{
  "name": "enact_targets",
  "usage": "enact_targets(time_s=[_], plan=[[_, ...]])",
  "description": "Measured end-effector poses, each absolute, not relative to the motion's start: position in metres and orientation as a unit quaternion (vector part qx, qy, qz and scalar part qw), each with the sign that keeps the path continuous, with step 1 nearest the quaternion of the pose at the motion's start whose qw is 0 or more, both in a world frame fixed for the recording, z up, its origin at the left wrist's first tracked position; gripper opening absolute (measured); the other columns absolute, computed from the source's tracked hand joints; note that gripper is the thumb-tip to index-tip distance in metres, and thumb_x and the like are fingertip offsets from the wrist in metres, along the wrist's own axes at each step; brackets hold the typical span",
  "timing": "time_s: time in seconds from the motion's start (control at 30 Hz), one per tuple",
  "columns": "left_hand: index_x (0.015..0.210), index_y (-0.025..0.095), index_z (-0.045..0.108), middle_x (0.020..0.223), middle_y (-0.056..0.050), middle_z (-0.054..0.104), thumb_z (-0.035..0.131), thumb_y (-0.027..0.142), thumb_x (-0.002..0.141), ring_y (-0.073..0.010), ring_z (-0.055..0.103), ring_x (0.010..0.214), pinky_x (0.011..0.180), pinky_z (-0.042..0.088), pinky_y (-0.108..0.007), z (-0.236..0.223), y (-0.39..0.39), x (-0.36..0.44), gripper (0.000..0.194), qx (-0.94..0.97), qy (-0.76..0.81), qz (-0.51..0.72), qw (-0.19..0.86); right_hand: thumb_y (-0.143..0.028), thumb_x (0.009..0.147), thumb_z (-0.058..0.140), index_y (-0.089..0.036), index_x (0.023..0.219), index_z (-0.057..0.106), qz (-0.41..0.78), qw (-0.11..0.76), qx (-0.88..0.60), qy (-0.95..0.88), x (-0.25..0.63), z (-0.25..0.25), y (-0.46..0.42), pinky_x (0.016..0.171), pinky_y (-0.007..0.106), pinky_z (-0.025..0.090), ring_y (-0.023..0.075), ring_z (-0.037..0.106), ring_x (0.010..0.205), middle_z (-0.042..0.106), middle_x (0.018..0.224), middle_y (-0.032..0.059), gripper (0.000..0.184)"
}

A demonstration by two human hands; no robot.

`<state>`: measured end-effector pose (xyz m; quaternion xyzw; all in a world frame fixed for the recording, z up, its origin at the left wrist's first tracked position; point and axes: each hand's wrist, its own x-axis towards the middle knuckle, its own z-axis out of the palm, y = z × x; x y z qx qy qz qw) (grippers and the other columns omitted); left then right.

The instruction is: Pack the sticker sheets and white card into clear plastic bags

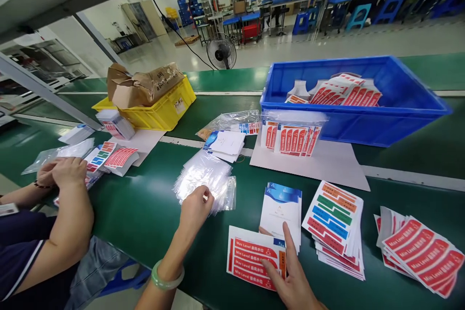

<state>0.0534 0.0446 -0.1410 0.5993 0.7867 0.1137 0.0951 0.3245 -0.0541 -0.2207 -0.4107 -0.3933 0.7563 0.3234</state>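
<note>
My left hand [198, 208], a pale green bangle [167, 276] on its wrist, is closed in a pinch at the near edge of a fanned pile of clear plastic bags [203, 174]. My right hand [292, 273] holds a small set of label sheets [250, 256], the front one red and white, with its thumb across the face and index finger stretched up the side. Just behind that set lies a stack of blue-and-white leaflets [281, 208]. To the right are a stack of multicoloured label sheets [336, 218] and a fanned stack of red label sheets [423, 252].
A blue bin [356, 123] holding packed labels stands at the back right, filled bags [294, 138] leaning before it. White leaflets [225, 144] lie behind the bags. A yellow bin [156, 116] stands at back left. A co-worker's hands [69, 172] work at the left.
</note>
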Motion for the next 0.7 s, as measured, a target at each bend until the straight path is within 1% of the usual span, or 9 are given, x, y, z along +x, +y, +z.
enact_targets(time_s=[0.03,0.1,0.17,0.2,0.27,0.33,0.43,0.57,0.7], plan=[[0.083,0.022,0.055,0.066,0.002,0.064,0.047,0.024,0.084,-0.0157,0.061,0.06,0.058,0.037,-0.023,-0.141,0.039,0.055,0.009,0.597,0.786,0.124,0.106,-0.056,0.084,0.061,-0.042,0.149,0.006,0.75,0.319,-0.412,-0.406,0.325,-0.221,-0.053,0.073,0.035,0.064,0.0305,0.051,0.126,0.038,0.148,0.0077,0.087],[0.095,0.023,0.053,0.071,0.003,0.065,0.046,0.024,0.085,-0.0149,0.063,0.061,0.058,0.04,-0.022,-0.142,0.026,0.061,0.012,0.594,0.781,0.148,0.125,-0.055,0.086,0.058,-0.041,0.144,0.03,0.728,0.302,-0.41,-0.459,0.326,-0.218,-0.05,0.078,0.032,0.063,0.0292,0.052,0.125,0.046,0.143,0.0046,0.066],[0.103,0.024,0.051,0.078,0.003,0.066,0.044,0.026,0.087,-0.0142,0.064,0.063,0.06,0.042,-0.022,-0.143,0.012,0.069,0.018,0.592,0.774,0.171,0.144,-0.054,0.088,0.056,-0.038,0.129,0.053,0.686,0.286,-0.411,-0.528,0.325,-0.214,-0.048,0.082,0.03,0.061,0.0272,0.056,0.119,0.057,0.132,0.0036,0.044],[0.103,0.024,0.052,0.078,0.003,0.066,0.044,0.027,0.088,-0.014,0.063,0.063,0.061,0.043,-0.022,-0.144,0.005,0.074,0.018,0.592,0.771,0.179,0.154,-0.053,0.089,0.055,-0.036,0.122,0.06,0.663,0.28,-0.413,-0.558,0.324,-0.212,-0.047,0.081,0.028,0.06,0.0263,0.059,0.115,0.061,0.127,0.0041,0.038],[0.093,0.024,0.056,0.072,0.003,0.065,0.044,0.03,0.089,-0.0139,0.061,0.061,0.062,0.043,-0.023,-0.146,-0.01,0.085,0.014,0.589,0.765,0.19,0.18,-0.052,0.091,0.051,-0.032,0.114,0.065,0.625,0.274,-0.424,-0.595,0.32,-0.208,-0.046,0.079,0.028,0.059,0.025,0.064,0.105,0.067,0.117,0.0058,0.033],[0.083,0.023,0.057,0.07,0.003,0.064,0.045,0.032,0.09,-0.0134,0.06,0.062,0.062,0.042,-0.023,-0.146,-0.025,0.095,0.017,0.582,0.755,0.206,0.222,-0.049,0.094,0.045,-0.029,0.11,0.066,0.603,0.268,-0.43,-0.616,0.317,-0.205,-0.046,0.079,0.03,0.057,0.0244,0.066,0.098,0.07,0.109,0.007,0.033],[0.08,0.021,0.057,0.072,0.002,0.064,0.044,0.032,0.091,-0.0127,0.059,0.064,0.06,0.041,-0.021,-0.145,-0.044,0.11,0.02,0.576,0.719,0.219,0.321,-0.043,0.097,0.041,-0.026,0.108,0.068,0.586,0.265,-0.429,-0.635,0.313,-0.2,-0.045,0.079,0.033,0.055,0.0241,0.067,0.093,0.072,0.103,0.007,0.034],[0.075,0.019,0.059,0.068,0.002,0.06,0.046,0.029,0.09,-0.0118,0.052,0.063,0.058,0.036,-0.022,-0.143,-0.058,0.127,0.023,0.584,0.644,0.195,0.454,-0.039,0.097,0.044,-0.025,0.108,0.07,0.582,0.252,-0.428,-0.644,0.312,-0.192,-0.042,0.079,0.033,0.052,0.0232,0.068,0.091,0.074,0.102,0.0067,0.031],[0.067,0.018,0.051,0.062,0.004,0.051,0.048,0.024,0.088,-0.0098,0.042,0.059,0.056,0.031,-0.022,-0.147,-0.061,0.137,0.022,0.587,0.613,0.183,0.496,-0.035,0.094,0.051,-0.026,0.102,0.071,0.587,0.252,-0.414,-0.648,0.311,-0.184,-0.042,0.081,0.03,0.049,0.0208,0.068,0.09,0.075,0.098,0.0037,0.023]])
